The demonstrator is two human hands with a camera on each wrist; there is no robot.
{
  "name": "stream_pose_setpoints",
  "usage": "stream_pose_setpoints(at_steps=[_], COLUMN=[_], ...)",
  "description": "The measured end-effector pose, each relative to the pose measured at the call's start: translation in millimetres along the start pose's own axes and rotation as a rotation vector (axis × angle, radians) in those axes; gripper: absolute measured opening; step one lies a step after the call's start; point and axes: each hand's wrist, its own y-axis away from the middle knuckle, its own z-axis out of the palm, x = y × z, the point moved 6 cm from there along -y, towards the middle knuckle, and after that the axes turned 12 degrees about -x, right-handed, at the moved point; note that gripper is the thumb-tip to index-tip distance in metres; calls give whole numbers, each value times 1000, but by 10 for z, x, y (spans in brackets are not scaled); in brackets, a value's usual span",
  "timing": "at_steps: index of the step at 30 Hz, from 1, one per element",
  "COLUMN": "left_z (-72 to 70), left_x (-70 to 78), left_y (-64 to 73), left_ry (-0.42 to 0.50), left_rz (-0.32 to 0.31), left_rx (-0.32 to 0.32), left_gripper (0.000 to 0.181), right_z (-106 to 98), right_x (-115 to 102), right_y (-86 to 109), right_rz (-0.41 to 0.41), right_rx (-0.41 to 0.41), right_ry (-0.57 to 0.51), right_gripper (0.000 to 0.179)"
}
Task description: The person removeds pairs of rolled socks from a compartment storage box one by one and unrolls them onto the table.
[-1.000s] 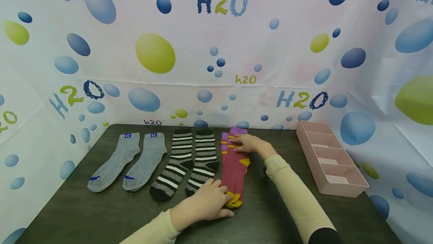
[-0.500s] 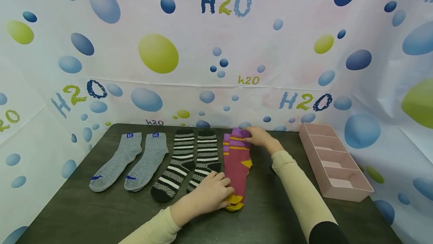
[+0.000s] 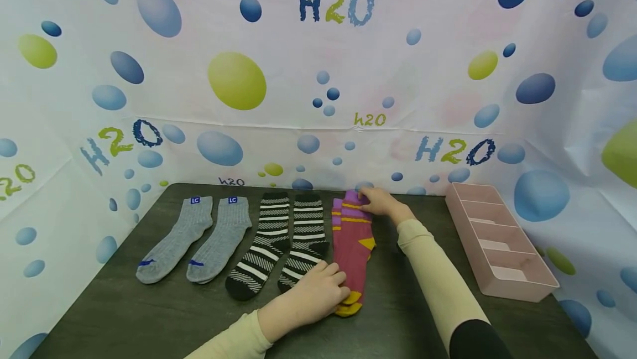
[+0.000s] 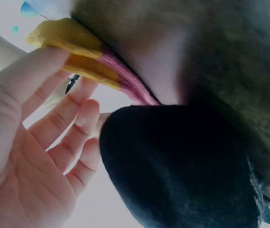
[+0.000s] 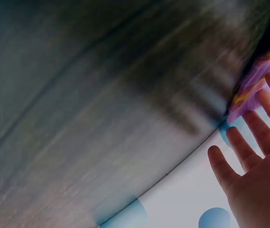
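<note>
A pair of maroon socks [image 3: 352,259] with purple cuffs and yellow toes and heels lies stacked, one slightly offset from the other. At the yellow toes, my left hand [image 3: 318,295] touches them with thumb and forefinger, its other fingers loosely bent in the left wrist view. My right hand [image 3: 380,203] is at the purple cuff [image 5: 253,95], thumb and forefinger against its edge, the remaining fingers spread and fairly straight. Immediately left of this pair lie two black-and-white striped socks [image 3: 266,243]; the left hand overlaps the toe of the nearer one.
Two grey socks [image 3: 179,240] with blue labels lie flat at the left of the dark table [image 3: 398,315]. A pink organizer box [image 3: 502,243] with several compartments stands at the right edge. Behind the table hangs a dotted curtain [image 3: 278,43].
My right hand has moved from atop the maroon sock's upper part to the cuff's right edge. The left hand stays by the toes, fingers shifted slightly. The head view has turned a little left.
</note>
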Motion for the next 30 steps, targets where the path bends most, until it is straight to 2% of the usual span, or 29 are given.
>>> stream_pose_setpoints(at_steps=[5,11,14,16,20,23,26,30], left_z=[-18,-51,-77,-96,-141,-179,-226,-297], left_x=[11,1,-27,-49,-87,-101,-106,-110], left_y=[5,4,2,-2,-13,-19,-25,-42], left_ry=[-28,-36,-16,-2,20,29,33,53], left_rz=[-19,-39,-43,-44,-44,-38,-33,-32], left_rx=[43,104,133,155,209,257,298,322], left_gripper=[6,7,7,7,5,5,7,9], right_z=[-3,-29,-61,-93,-167,-214,-251,-311], right_x=[-29,-112,-147,-184,-270,-311,-315,-295], right_y=[2,70,126,174,291,370,422,475], right_rz=[-25,-30,-28,-54,-164,-229,-248,-251], right_rx=[10,46,91,144,276,344,355,345], right_ry=[39,155,224,290,430,508,544,562], right_gripper=[28,33,35,34,33,33,35,37])
